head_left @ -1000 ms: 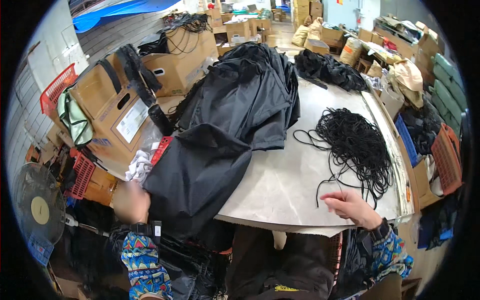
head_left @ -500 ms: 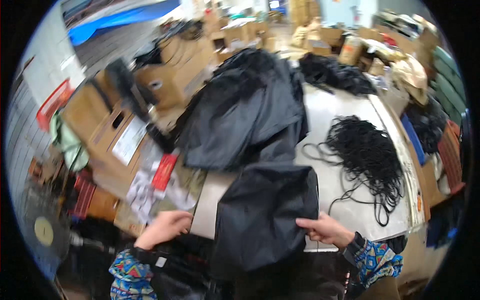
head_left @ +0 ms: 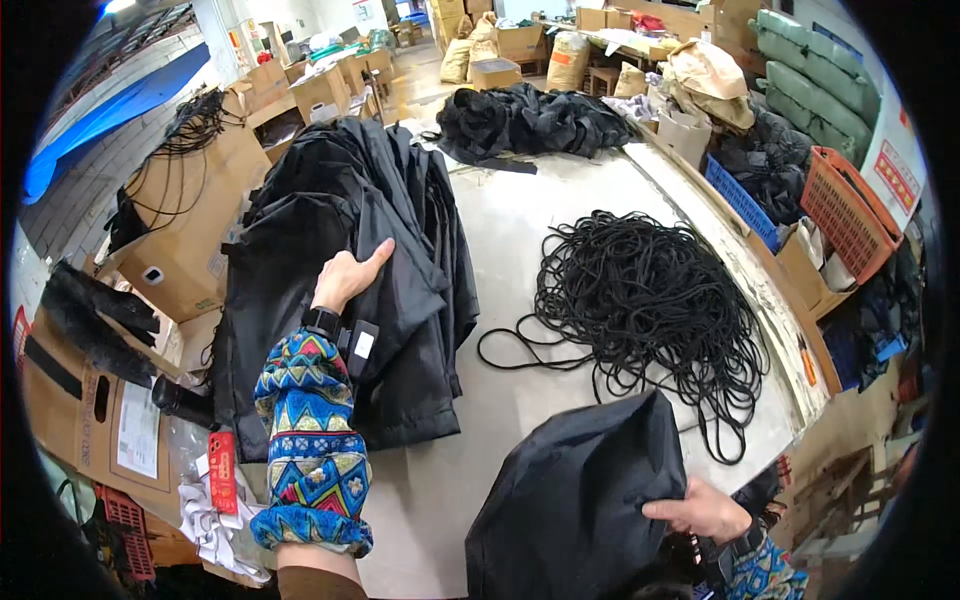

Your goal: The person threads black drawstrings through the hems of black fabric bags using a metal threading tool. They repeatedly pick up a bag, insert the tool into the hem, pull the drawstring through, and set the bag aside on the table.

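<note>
Your left hand [head_left: 350,275] lies on the heap of black fabric pieces [head_left: 400,340] at the left of the pale tabletop [head_left: 505,265], thumb out; cannot tell whether its fingers grip any cloth. Your right hand [head_left: 708,510] pinches the right edge of a single black fabric piece [head_left: 570,500], its top corner raised, at the table's near edge, well apart from the heap. Just beyond that piece: a loose tangle of black cord [head_left: 650,310], one loop trailing left. Near your left sleeve: red packet [head_left: 222,470] over crumpled white cloth [head_left: 208,530].
</note>
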A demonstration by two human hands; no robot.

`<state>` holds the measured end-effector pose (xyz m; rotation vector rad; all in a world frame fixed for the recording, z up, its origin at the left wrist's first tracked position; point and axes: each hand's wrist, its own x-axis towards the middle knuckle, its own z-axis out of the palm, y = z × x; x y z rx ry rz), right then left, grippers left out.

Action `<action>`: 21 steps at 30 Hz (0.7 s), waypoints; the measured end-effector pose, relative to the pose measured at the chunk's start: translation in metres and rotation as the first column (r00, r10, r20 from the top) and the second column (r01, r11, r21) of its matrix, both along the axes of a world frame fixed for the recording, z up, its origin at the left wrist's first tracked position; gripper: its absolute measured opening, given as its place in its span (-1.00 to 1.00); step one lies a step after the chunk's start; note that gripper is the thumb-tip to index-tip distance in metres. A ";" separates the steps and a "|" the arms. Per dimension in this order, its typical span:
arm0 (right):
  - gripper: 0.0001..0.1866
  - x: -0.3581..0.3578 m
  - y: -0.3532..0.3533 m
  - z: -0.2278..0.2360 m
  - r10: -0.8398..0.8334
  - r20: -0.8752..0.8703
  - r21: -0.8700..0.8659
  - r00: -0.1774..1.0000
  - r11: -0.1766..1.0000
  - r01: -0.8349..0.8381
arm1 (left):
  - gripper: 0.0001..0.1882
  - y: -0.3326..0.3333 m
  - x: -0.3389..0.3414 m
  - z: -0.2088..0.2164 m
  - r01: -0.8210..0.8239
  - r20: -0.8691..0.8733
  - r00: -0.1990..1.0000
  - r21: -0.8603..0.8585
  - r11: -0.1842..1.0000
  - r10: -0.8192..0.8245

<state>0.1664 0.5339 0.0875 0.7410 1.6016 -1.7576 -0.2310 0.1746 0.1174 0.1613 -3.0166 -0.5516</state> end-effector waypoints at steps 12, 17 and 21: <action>-0.66 -0.007 0.009 0.006 -0.068 0.058 -0.099 0.996 0.992 0.073 | -0.62 -0.001 -0.039 -0.046 0.144 -0.365 0.899 -0.276 0.950 -0.242; -0.70 -0.006 0.006 0.008 -0.099 0.058 -0.088 0.993 0.991 0.104 | 0.15 0.066 0.020 -0.014 0.110 -0.171 0.980 0.066 0.992 -0.098; -0.73 -0.009 0.005 0.012 -0.093 0.051 -0.056 0.994 0.994 0.096 | 0.27 0.106 0.054 -0.014 0.113 0.055 0.992 -0.030 0.993 -0.111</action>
